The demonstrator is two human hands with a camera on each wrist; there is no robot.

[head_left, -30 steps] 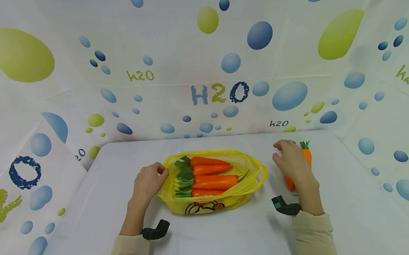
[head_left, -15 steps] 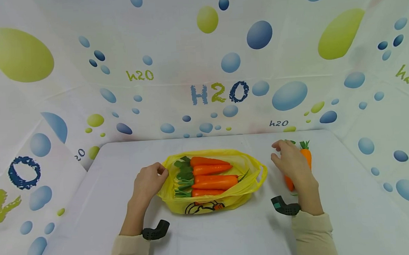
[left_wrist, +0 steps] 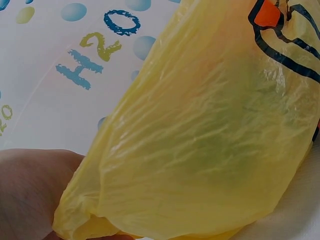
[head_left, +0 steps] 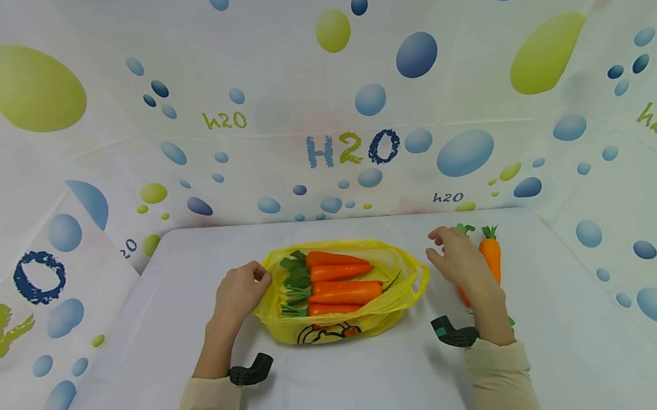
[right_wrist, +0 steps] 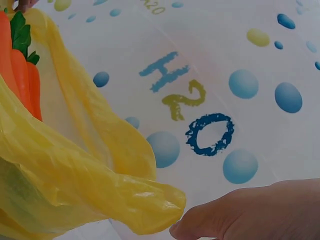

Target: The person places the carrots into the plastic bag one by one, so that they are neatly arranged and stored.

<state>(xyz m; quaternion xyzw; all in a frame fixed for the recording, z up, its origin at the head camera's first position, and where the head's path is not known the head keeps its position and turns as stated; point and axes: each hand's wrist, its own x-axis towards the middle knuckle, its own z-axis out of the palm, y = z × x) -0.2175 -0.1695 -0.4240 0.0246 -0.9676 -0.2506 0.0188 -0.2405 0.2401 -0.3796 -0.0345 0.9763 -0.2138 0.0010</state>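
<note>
A yellow plastic bag [head_left: 356, 326] lies with its mouth open in the middle of the table. Several orange carrots [head_left: 346, 293] with green tops rest side by side in it. At the bag's left end, my left hand [head_left: 241, 291] pinches its edge; the left wrist view shows the plastic [left_wrist: 200, 150] gathered at the fingers. My right hand [head_left: 463, 260] holds nothing, its fingers loosely bent, between the bag's right handle [head_left: 422, 280] and the loose carrots. In the right wrist view, its thumb [right_wrist: 200, 220] appears right at the bag's handle end [right_wrist: 160, 205].
On the right side of the white table [head_left: 336, 388], a carrot [head_left: 492, 259] lies with its leaves pointing away. Another carrot [head_left: 464, 297] is mostly hidden under my right hand, and a green tip [head_left: 511, 320] shows beside the wrist. A printed sheet [head_left: 279, 79] hangs behind.
My right hand has moved slightly left toward the bag, uncovering more of the loose carrots. My left hand, the bag and the carrots in it have stayed in place.
</note>
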